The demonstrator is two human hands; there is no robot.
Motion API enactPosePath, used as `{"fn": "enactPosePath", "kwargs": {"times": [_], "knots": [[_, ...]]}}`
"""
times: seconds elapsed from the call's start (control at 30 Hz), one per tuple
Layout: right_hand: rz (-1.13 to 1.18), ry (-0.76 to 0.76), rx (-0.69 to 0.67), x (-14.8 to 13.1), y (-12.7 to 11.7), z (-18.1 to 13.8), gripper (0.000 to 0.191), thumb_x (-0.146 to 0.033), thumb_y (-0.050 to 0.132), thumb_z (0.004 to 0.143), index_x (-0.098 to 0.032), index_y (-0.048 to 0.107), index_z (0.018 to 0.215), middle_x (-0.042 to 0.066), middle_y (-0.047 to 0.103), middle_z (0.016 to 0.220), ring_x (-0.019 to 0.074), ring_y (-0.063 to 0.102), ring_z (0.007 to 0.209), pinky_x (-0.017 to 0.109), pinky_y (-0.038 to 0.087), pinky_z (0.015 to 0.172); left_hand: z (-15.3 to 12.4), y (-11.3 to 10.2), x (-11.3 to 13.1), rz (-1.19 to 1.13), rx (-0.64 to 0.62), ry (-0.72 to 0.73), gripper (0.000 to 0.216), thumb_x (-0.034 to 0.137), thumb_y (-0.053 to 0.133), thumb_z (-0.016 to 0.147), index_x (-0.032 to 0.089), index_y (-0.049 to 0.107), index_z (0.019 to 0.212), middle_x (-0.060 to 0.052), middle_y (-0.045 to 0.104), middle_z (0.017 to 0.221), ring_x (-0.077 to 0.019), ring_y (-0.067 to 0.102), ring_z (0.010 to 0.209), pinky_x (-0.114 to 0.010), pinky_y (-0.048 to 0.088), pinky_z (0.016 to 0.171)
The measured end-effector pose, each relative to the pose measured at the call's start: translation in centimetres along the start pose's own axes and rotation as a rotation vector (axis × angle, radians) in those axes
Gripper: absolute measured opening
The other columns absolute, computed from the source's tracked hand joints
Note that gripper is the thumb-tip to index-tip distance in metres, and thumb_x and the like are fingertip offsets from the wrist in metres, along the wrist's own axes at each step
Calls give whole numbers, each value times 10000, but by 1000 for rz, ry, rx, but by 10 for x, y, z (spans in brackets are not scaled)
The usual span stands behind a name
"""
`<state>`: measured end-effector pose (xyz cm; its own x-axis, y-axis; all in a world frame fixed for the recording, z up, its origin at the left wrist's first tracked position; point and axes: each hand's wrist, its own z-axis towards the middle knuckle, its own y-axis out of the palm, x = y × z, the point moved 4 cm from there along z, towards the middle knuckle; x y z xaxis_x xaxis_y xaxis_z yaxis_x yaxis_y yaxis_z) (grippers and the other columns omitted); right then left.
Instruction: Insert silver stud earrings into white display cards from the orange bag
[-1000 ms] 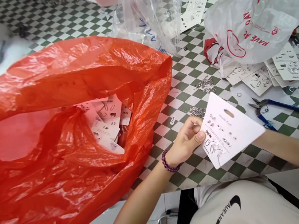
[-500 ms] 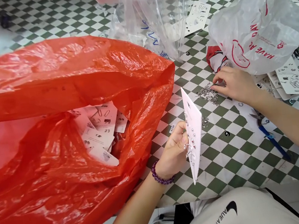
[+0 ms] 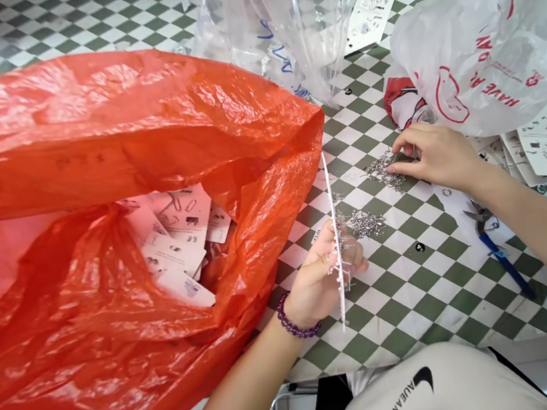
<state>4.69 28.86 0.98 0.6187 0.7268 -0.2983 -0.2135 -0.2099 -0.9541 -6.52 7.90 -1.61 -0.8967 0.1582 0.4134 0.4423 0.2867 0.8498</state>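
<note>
My left hand, with a purple bead bracelet, is closed on a white earring card. The card stands on edge, almost in line with my view, and small metal earrings stick out on both its sides. Some of my left fingers show behind it. My right hand is at a pile of small silver earring pieces, thumb and forefinger slightly apart over it. Whether a single piece lies between those fingertips is too small to tell. A second pile of silver pieces lies just right of the card.
A large red plastic bag fills the left, its mouth showing several printed cards. Clear bags stand at the back. A white printed bag sits beside stacked cards. Blue-handled pliers lie under my right forearm.
The card in my left hand has turned edge-on and shifted slightly left, uncovering more of the second pile. My right hand stays at its pile, thumb and forefinger a little wider apart.
</note>
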Motion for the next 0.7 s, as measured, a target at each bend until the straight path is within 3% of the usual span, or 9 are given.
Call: {"fn": "enactPosePath", "kwargs": {"times": [0.1, 0.27, 0.47, 0.7], "knots": [[2, -1, 27, 2, -4, 3, 99, -321, 627, 848, -229, 664, 848, 35, 643, 847, 183, 582, 746, 316, 411, 616, 0, 0, -1, -13, 6, -8, 299, 345, 791, 671, 222, 549, 797, 69, 376, 483, -92, 315, 498, -225, 387, 581], [-84, -34, -22, 1, 1, 6, 172, -305, 548, 886, -238, 706, 869, 43, 665, 920, 207, 602, 807, 331, 394, 607, 0, 1, 1, -6, 20, -11, 321, 370, 786, 669, 220, 536, 804, 68, 356, 477, -100, 315, 504, -230, 380, 573], [-197, -26, -40, -7, 4, 2, 207, -291, 516, 896, -232, 714, 888, 45, 672, 924, 221, 597, 840, 320, 313, 548, 0, 1, 2, -12, 16, -11, 315, 377, 781, 678, 223, 554, 832, 72, 354, 472, -97, 305, 498, -227, 367, 569], [-278, -39, -31, -13, 6, -4, 276, -287, 443, 916, -216, 704, 859, 58, 655, 853, 205, 569, 744, 304, 223, 505, -1, 2, 2, -2, 17, -15, 328, 402, 769, 682, 223, 532, 820, 73, 327, 468, -102, 300, 498, -233, 363, 564]]}}
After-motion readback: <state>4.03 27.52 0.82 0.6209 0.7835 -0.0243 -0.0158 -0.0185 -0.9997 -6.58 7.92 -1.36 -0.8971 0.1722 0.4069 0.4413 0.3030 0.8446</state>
